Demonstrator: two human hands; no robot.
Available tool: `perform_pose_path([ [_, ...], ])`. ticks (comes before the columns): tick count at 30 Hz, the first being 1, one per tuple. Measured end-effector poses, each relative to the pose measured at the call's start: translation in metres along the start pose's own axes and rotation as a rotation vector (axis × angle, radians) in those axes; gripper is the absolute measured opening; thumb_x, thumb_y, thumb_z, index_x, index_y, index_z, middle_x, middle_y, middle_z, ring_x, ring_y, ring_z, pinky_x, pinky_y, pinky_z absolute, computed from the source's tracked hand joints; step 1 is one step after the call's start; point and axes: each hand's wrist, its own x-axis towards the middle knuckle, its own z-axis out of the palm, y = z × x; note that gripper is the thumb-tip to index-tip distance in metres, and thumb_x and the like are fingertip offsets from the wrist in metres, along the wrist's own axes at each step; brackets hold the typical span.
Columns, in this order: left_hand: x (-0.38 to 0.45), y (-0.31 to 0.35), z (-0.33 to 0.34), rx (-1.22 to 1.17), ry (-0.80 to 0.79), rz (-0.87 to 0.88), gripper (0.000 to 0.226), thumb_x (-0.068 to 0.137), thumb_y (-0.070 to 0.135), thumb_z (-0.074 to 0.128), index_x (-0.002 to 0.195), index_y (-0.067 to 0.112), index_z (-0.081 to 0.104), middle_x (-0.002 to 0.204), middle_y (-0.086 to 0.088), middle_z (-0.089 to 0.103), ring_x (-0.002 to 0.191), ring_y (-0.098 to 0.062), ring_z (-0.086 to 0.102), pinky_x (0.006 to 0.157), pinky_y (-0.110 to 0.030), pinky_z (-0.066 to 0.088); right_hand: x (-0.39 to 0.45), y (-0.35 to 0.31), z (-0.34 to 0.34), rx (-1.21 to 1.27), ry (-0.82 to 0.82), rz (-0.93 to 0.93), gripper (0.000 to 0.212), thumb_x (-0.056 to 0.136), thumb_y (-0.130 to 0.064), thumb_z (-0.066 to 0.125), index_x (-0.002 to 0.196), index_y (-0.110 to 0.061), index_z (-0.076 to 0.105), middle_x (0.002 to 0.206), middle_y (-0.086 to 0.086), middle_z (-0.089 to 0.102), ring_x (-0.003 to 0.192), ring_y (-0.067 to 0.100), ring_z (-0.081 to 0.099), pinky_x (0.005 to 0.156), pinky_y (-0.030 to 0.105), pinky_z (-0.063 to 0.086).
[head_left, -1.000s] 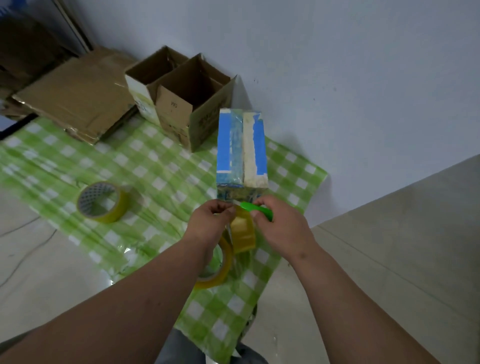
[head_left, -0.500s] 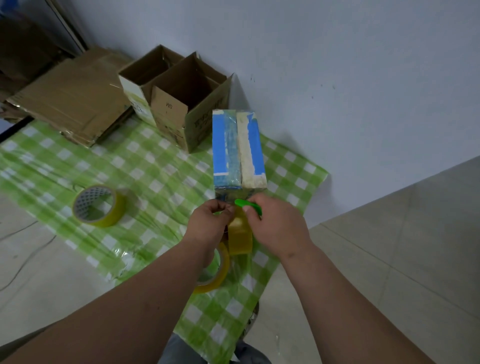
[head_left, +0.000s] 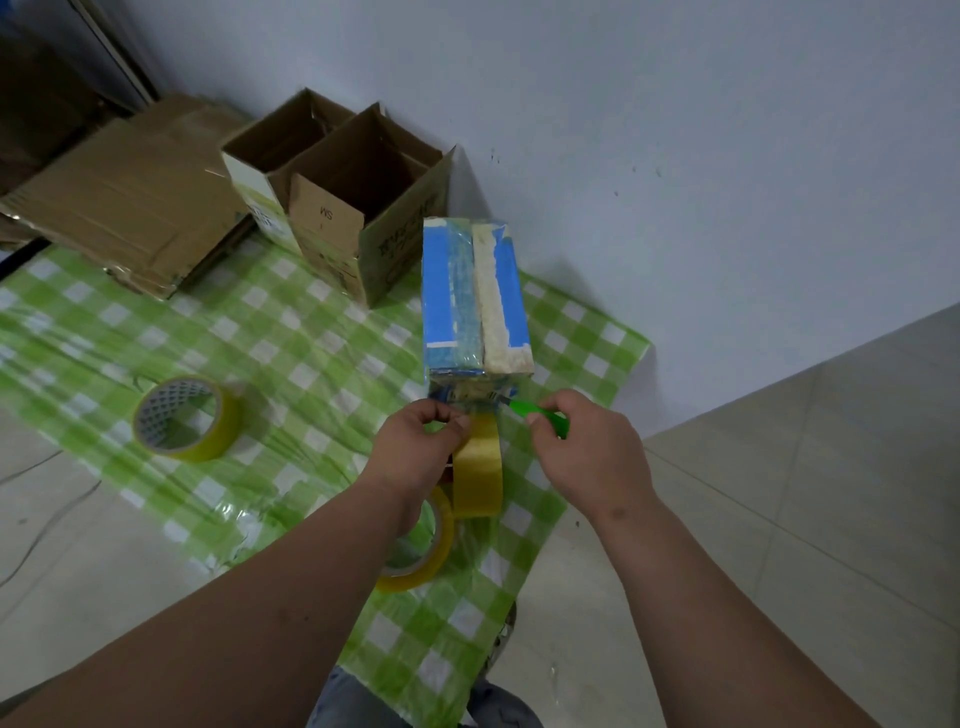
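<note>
Head view: at the blue box's (head_left: 475, 296) near end your left hand (head_left: 423, 452) pinches yellow tape (head_left: 478, 470), right hand (head_left: 589, 457) grips green cutter (head_left: 537, 415); keep tape tight, cut slowly.

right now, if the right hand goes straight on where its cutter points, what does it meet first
The cutter probably meets the tape strip at the blue box, just before the left hand; depth unclear.

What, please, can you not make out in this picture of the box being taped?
Head view:
- Cutter blade: too small; the right hand covers the handle.
- Tape end: hidden by the left hand's fingers.
- Roll under the left forearm: half hidden.
- Carton print: blurred.
</note>
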Motion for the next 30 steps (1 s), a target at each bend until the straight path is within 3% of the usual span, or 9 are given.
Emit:
perform_pose_path([
  [4, 0.000, 0.002, 0.002, 0.071, 0.014, 0.035, 0.009, 0.091, 0.019, 0.068, 0.085, 0.014, 0.065, 0.084, -0.016, 0.064, 0.073, -0.030, 0.058, 0.072, -0.056, 0.056, -0.002, -0.002, 0.003, 0.158, 0.023, 0.021, 0.014, 0.087, -0.040, 0.062, 0.096, -0.032, 0.068, 0.069, -0.024, 0.053, 0.066, -0.001, 0.052, 0.056, 0.016, 0.036],
  [9, -0.001, 0.002, 0.002, 0.101, 0.048, 0.071, 0.013, 0.090, 0.018, 0.070, 0.079, 0.013, 0.065, 0.088, -0.015, 0.070, 0.073, -0.033, 0.064, 0.070, -0.061, 0.056, -0.004, -0.012, 0.008, 0.190, -0.047, -0.061, 0.019, 0.084, -0.045, 0.059, 0.094, -0.032, 0.069, 0.070, -0.024, 0.055, 0.065, -0.003, 0.053, 0.059, 0.010, 0.035],
  [15, -0.004, -0.001, 0.002, 0.079, 0.026, 0.046, 0.015, 0.091, 0.017, 0.069, 0.086, 0.004, 0.063, 0.093, -0.019, 0.067, 0.071, -0.030, 0.059, 0.072, -0.063, 0.053, 0.004, -0.021, 0.013, 0.132, -0.103, -0.067, 0.012, 0.087, -0.045, 0.059, 0.092, -0.036, 0.063, 0.072, -0.016, 0.059, 0.064, 0.001, 0.053, 0.056, 0.022, 0.039],
  [18, -0.003, -0.001, -0.001, 0.042, 0.028, 0.015, 0.008, 0.091, 0.015, 0.068, 0.088, 0.009, 0.064, 0.083, -0.018, 0.064, 0.072, -0.030, 0.059, 0.073, -0.060, 0.055, 0.001, -0.012, 0.013, 0.232, -0.118, -0.005, 0.008, 0.084, -0.041, 0.061, 0.078, -0.038, 0.057, 0.069, -0.018, 0.057, 0.065, 0.000, 0.053, 0.057, 0.022, 0.041],
  [23, -0.008, 0.003, -0.006, 0.030, -0.011, -0.001, 0.009, 0.090, 0.017, 0.069, 0.082, 0.015, 0.065, 0.075, -0.008, 0.060, 0.066, -0.023, 0.056, 0.063, -0.038, 0.052, -0.005, 0.007, 0.015, 0.569, -0.036, 0.253, 0.012, 0.073, -0.035, 0.055, 0.070, -0.025, 0.062, 0.052, -0.017, 0.051, 0.054, 0.002, 0.046, 0.054, 0.021, 0.033],
  [27, -0.016, 0.023, -0.010, 0.004, -0.073, 0.020, 0.012, 0.089, 0.017, 0.070, 0.078, 0.018, 0.068, 0.074, -0.003, 0.065, 0.064, -0.018, 0.057, 0.057, -0.031, 0.047, -0.004, 0.013, 0.025, 0.559, -0.006, 0.399, 0.011, 0.091, -0.022, 0.055, 0.091, -0.023, 0.066, 0.072, -0.008, 0.060, 0.068, 0.011, 0.054, 0.058, 0.028, 0.040],
  [30, -0.023, 0.040, -0.025, 0.113, -0.162, -0.005, 0.010, 0.087, 0.022, 0.073, 0.079, 0.019, 0.069, 0.075, -0.003, 0.063, 0.068, -0.019, 0.053, 0.056, -0.027, 0.041, 0.002, 0.008, 0.034, 0.493, -0.057, 0.432, 0.029, 0.096, -0.025, 0.051, 0.123, -0.019, 0.061, 0.105, 0.002, 0.065, 0.090, 0.019, 0.061, 0.078, 0.037, 0.050],
])
